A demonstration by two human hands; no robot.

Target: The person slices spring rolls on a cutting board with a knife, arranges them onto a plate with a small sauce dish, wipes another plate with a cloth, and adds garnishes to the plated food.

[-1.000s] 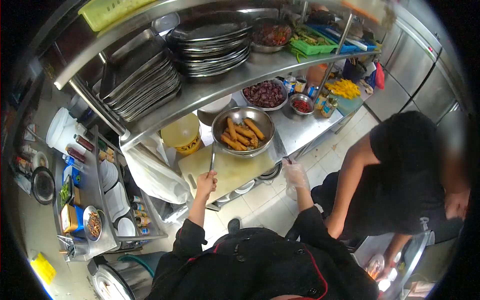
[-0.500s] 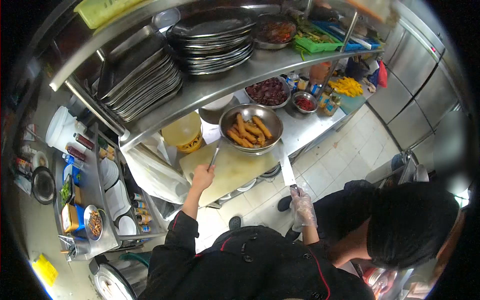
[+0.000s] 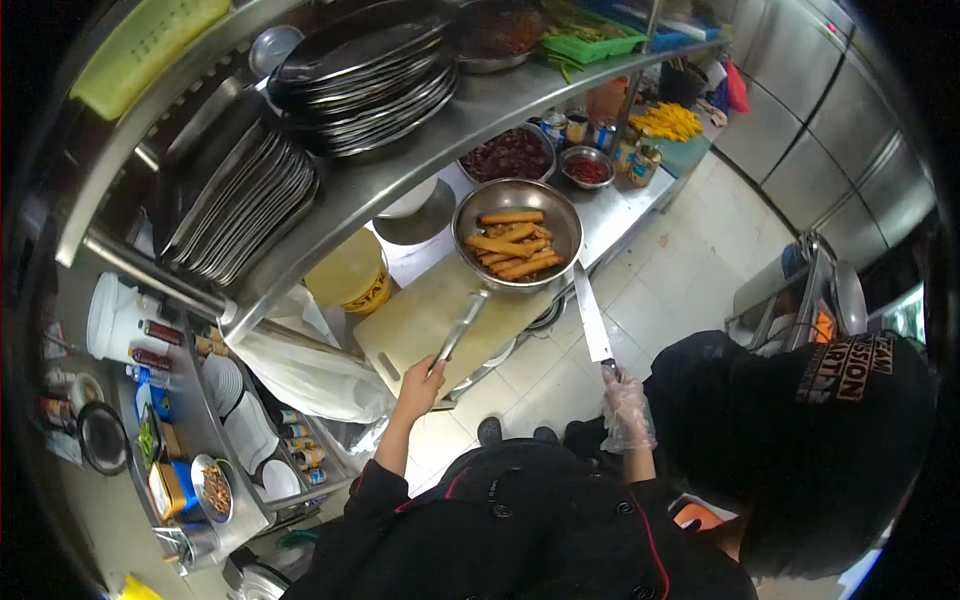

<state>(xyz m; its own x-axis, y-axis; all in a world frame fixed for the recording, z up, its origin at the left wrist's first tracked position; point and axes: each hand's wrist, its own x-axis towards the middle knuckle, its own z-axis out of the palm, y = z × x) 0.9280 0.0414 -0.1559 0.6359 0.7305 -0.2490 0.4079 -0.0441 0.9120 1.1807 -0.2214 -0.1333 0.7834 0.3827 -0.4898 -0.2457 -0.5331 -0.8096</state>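
My bare left hand is closed around what look like metal tongs, their tips over the cutting board just short of the bowl. A clear plastic glove covers my right hand, which grips the handle of a kitchen knife. The broad blade points away from me, its tip near the bowl's right side. Several golden-brown fried rolls lie piled in the steel bowl, at the far side of the board.
Past the bowl are a container of dark red pieces and a small bowl of red strips. A yellow tub stands left of the board. Stacked black plates fill the overhead shelf. Close on my right is a person in a black cap.
My view has shifted, and the rolls in the bowl lie differently, one now apart at the far side. The tongs have drawn back from the bowl's rim. Both hands keep their tools.
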